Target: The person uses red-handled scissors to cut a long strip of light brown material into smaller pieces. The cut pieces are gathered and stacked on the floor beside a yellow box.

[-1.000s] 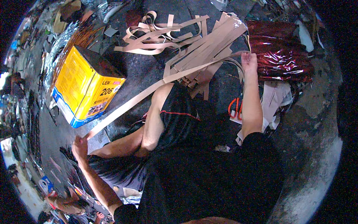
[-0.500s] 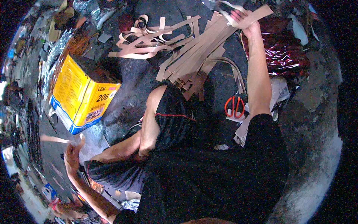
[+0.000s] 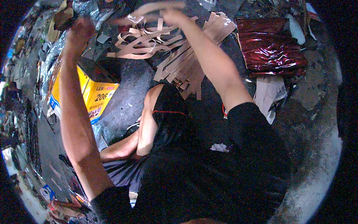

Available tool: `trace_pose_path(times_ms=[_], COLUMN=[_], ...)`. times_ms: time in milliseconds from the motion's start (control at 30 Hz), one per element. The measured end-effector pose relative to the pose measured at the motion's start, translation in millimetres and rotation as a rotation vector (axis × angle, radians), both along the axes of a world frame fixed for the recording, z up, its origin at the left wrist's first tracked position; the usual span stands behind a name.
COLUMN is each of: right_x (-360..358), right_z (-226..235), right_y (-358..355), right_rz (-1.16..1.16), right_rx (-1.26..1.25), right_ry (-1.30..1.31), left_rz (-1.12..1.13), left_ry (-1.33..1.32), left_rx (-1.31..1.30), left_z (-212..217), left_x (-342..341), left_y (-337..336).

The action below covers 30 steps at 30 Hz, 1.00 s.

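**Strip lies crosswise, nearer my right hand**

Both my arms reach far forward. The blurred strip (image 3: 156,7) runs mostly left to right at the far side, its right end a little farther from me than its left. My right hand (image 3: 173,16) is the nearer one, right at the strip's near edge, towards its right end; the length trails leftward from there. My fingers are too smeared to tell whether they pinch it or are spread.

My left hand (image 3: 81,30) lies off to the left, beyond the yellow can (image 3: 100,93), and I cannot tell its state either: blurred and dark. Whether the strip reaches it, I cannot tell.

Curled strips (image 3: 130,55) lie on the dark floor (image 3: 128,80), nearer me than the blurred strip. The straight strips (image 3: 220,31) lie to their right, slanting away rightward, with the dark red pack (image 3: 274,44) beyond.
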State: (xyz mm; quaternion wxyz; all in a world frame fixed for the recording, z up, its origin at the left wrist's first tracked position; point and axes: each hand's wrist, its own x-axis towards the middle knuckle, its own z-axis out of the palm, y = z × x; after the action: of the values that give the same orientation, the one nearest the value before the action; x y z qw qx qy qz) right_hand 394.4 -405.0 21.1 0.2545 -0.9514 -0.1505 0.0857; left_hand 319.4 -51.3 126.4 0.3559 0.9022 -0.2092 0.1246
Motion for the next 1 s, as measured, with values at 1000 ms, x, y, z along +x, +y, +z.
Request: trace_pose_path(times_ms=[1000], right_x=[-141.9], right_z=[-93.0], right_y=[1.3], right_rz=[0.226], right_rx=[0.134], right_ry=[-0.018], left_rz=[0.051], left_ry=[0.681], left_rx=[-0.533], left_z=[-173.9], left_x=[-184.6], left_y=[-117.5])
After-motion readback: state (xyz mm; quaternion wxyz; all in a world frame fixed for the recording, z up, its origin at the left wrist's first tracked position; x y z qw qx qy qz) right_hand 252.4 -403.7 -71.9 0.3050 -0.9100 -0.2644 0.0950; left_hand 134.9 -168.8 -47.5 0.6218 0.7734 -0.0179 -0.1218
